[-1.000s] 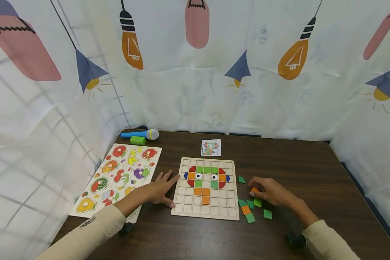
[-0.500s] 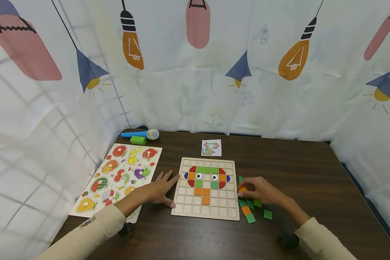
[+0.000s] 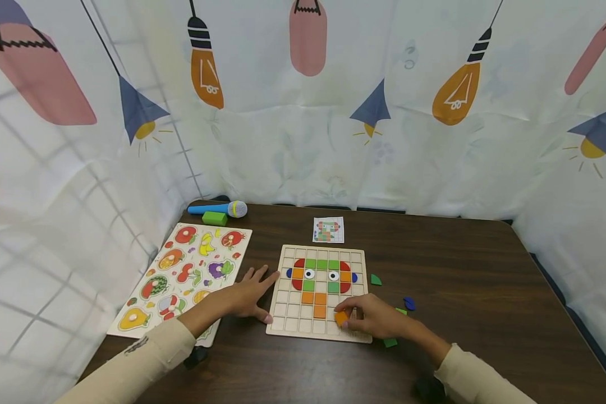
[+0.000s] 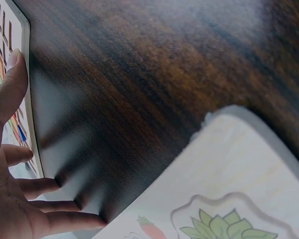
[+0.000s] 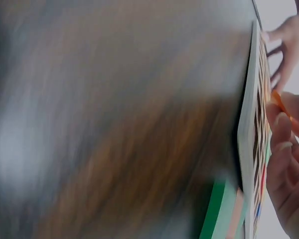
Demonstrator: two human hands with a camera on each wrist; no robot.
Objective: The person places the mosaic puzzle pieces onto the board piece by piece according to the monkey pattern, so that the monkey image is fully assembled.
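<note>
A wooden grid board lies mid-table, bearing red, green, orange and blue tiles and two eye tiles arranged like a face. My right hand pinches an orange tile between thumb and fingers over the board's lower right part. In the right wrist view the same orange tile shows between the fingertips. My left hand is spread at the board's left edge, its thumb and a fingertip touching the rim. Left of it lies a fruit puzzle board.
Loose tiles lie right of the board, among them a green quarter-round tile and a blue tile; my right hand hides others. Behind the board is a small pattern card. A toy microphone and a green block sit back left.
My right hand has carried the orange tile leftward from the loose tiles to above the board. A blue tile is now uncovered. My left hand has stayed in place.
</note>
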